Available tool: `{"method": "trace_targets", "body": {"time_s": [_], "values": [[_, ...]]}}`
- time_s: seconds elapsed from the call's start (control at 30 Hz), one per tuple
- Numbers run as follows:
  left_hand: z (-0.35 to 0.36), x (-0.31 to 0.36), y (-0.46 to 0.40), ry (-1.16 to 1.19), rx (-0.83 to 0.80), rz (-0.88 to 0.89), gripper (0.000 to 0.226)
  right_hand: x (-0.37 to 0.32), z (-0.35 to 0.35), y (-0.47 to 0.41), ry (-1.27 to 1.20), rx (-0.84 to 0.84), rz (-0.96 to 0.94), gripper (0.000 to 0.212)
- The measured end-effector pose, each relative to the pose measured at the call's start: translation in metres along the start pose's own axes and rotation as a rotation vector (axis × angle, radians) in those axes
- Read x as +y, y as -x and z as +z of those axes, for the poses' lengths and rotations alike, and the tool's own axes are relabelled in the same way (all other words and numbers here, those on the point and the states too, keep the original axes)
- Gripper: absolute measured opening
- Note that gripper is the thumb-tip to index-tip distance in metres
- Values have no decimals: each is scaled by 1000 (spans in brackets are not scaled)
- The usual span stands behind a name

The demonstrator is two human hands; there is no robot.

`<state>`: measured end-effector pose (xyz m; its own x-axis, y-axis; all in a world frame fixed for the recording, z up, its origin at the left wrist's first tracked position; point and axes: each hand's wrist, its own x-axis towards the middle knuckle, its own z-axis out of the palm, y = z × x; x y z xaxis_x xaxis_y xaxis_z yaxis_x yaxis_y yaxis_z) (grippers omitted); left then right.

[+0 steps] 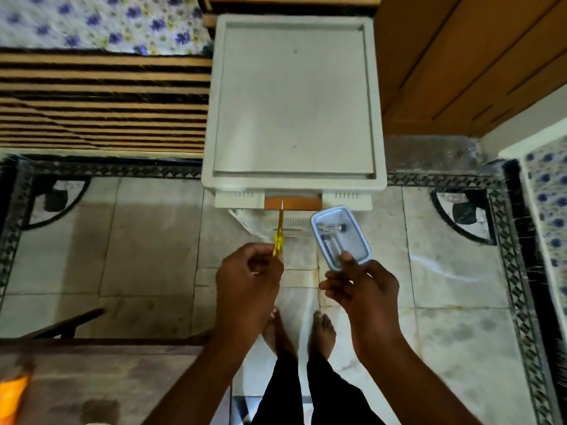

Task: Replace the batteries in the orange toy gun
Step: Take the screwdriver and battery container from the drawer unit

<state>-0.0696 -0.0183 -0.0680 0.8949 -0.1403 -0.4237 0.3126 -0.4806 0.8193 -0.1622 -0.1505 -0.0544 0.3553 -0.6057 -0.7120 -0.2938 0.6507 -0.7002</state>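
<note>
Bare feet (299,332) on pale floor tiles (445,286), dark trousers (306,391) below them at the bottom edge. At the lower left corner, a blurred sliver of orange (12,397) on a dim surface, too smeared to tell whether it belongs to the toy gun; no gun clearly visible anywhere else. Left hand (248,277) closed into a loose fist around the translucent handle of a yellow screwdriver (279,237), metal tip pointing up and away toward the cabinet. Right hand (359,286) partly curled, thumb over the near rim and fingers under the base of a small blue-rimmed container (340,237), gripped at its near end and tilted a little. Inside the container, a few small cylinders (333,233), probably batteries, with dark ends, lying loose against each other. Beyond both hands, a white plastic drawer cabinet (294,102), recessed top bare, with an orange-brown drawer front (303,204) just beneath its near lip, screwdriver tip overlapping that front. Dark patterned border (107,170) in the floor to either side. Farther left, a slatted wooden frame (101,102) and floral cloth (101,23); farther right, wooden panelling (460,62).
</note>
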Motion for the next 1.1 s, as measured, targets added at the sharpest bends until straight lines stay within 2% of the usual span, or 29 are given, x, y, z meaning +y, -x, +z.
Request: {"method": "trace_targets", "body": {"time_s": [0.17,0.3,0.5,0.63,0.7,0.73,0.8,0.87,0.9,0.97,1.0,1.03,1.1], "values": [[4,57,-42,-161,92,248,5,-40,36,-11,-13,-48,-133,22],[24,84,-103,-333,223,326,10,-67,80,-54,-68,-48,-153,22],[45,93,-156,-586,270,315,24,-90,123,-113,-137,18,-100,26],[49,91,-162,-623,263,313,30,-88,117,-114,-70,55,-121,38],[45,89,-161,-590,255,325,33,-78,105,-105,72,62,-205,43],[42,87,-161,-554,259,347,33,-69,97,-99,186,68,-310,41],[33,80,-154,-491,284,419,27,-46,78,-87,505,53,-601,27],[23,68,-145,-497,306,512,22,-23,61,-80,825,-70,-871,2],[18,60,-141,-547,318,556,24,-14,56,-80,980,-118,-960,17],[8,40,-136,-676,345,609,33,-1,53,-85,1243,-171,-1048,42],[3,29,-135,-722,345,618,39,1,54,-87,1340,-156,-1072,47],[-2,20,-134,-744,328,625,45,-1,57,-86,1416,-138,-1071,46],[-10,9,-132,-729,257,630,52,-11,61,-85,1499,-141,-1041,31]]}}
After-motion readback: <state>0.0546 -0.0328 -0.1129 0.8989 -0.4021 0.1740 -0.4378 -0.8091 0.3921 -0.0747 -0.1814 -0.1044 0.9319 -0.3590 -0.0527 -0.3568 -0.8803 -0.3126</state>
